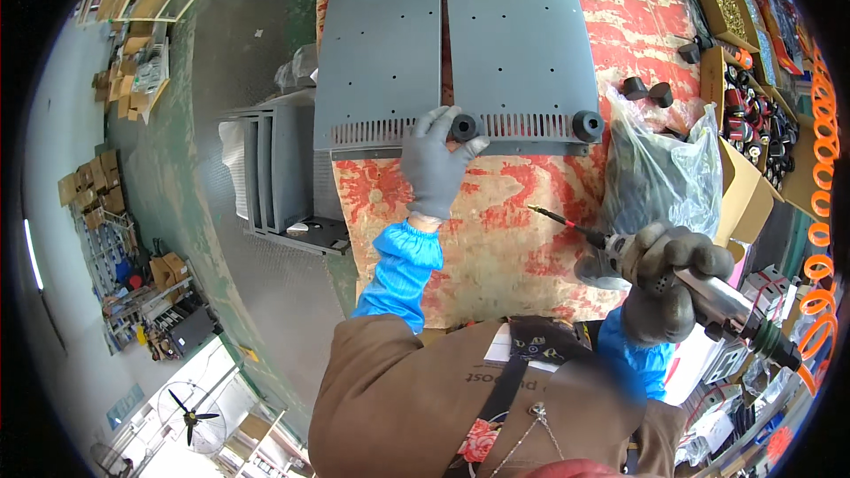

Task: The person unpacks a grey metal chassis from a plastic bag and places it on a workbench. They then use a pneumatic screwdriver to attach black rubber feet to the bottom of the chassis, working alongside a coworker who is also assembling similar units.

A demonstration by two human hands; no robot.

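Note:
Two grey perforated metal panels (522, 44) lie side by side across the bench, each with a row of slots along its near edge. My left hand (434, 164), in a grey glove, holds a black round foot (465, 127) with a centre hole between thumb and fingers, against the near edge where the panels meet. A second black foot (588, 126) sits at the right panel's near right corner. In my gloved right hand (673, 279) is an air screwdriver (717, 301), its long bit pointing left over the bench, apart from the panels.
A clear plastic bag (660, 177) with dark contents lies right of the panels, near two loose black feet (646, 90). Cardboard boxes of parts (722, 0) line the right side. An orange coiled hose (822, 177) hangs there. Grey metal parts (283, 164) stand left of the bench.

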